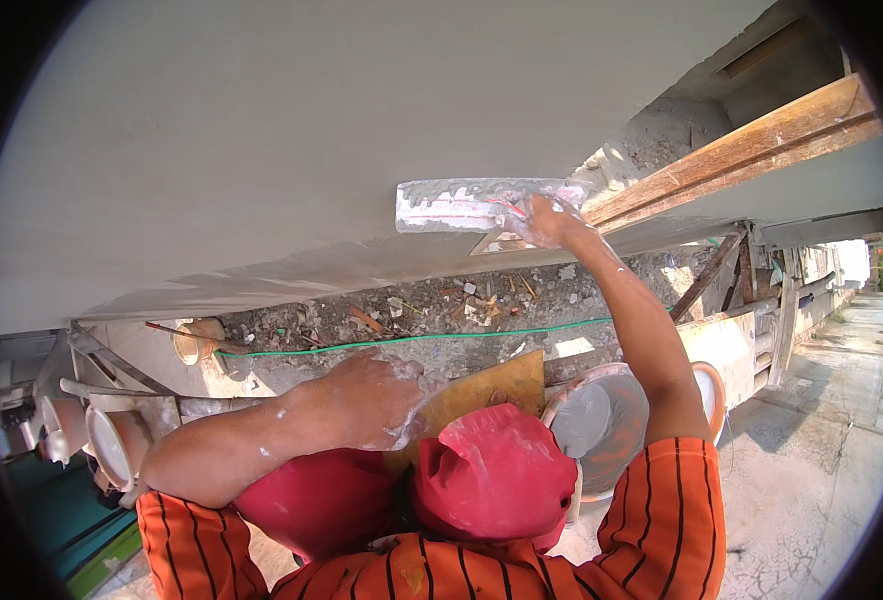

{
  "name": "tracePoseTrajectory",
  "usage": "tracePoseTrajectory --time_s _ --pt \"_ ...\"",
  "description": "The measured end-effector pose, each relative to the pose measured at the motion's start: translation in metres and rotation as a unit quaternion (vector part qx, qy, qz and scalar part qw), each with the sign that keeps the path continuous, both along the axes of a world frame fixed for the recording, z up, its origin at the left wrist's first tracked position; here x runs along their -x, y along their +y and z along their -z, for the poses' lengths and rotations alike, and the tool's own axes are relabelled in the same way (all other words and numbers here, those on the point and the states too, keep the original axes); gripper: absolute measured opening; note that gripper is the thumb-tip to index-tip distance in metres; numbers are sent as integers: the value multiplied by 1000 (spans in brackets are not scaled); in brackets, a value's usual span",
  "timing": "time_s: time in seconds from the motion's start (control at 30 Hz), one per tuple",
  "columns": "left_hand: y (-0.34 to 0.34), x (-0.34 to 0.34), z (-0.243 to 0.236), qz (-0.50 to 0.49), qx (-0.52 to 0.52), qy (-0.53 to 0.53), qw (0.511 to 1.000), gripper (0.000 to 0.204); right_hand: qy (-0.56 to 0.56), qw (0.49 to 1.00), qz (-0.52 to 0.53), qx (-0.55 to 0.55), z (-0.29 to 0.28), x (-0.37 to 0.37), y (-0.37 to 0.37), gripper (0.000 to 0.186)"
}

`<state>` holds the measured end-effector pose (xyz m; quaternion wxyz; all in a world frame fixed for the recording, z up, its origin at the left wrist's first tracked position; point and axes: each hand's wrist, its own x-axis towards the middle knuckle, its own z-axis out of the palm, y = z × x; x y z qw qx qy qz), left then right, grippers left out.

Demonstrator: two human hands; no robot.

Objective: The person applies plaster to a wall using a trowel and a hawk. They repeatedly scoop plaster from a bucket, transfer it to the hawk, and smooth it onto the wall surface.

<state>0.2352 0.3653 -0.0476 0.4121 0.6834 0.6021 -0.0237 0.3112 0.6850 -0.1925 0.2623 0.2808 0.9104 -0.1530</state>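
Right hand (547, 220) grasps a trowel (442, 208) at the wall (262, 140) — left hand (377, 395) by a yellowish board (502, 385) — its grip I cannot tell.

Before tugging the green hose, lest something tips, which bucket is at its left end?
The tan bucket with a stick at its rim; others sit farther off.

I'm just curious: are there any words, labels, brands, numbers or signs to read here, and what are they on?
None that can be read.
Flat trowel in the right hand: red marks under grey smears, too covered to tell whether they are lettering.
Orange shirt: dark stripes, no readable text.
Grey wall: no lettering visible.
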Motion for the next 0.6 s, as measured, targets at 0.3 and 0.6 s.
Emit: tracePoseTrajectory --time_s 0.3,0.6 --pt "-14 -4 -3 -51 31 -22 998 49 -34 999 40 -15 177 1 -5 51" --pt "-25 0 0 -30 14 -16 999 49 -8 986 -165 6 177 -64 3 37"
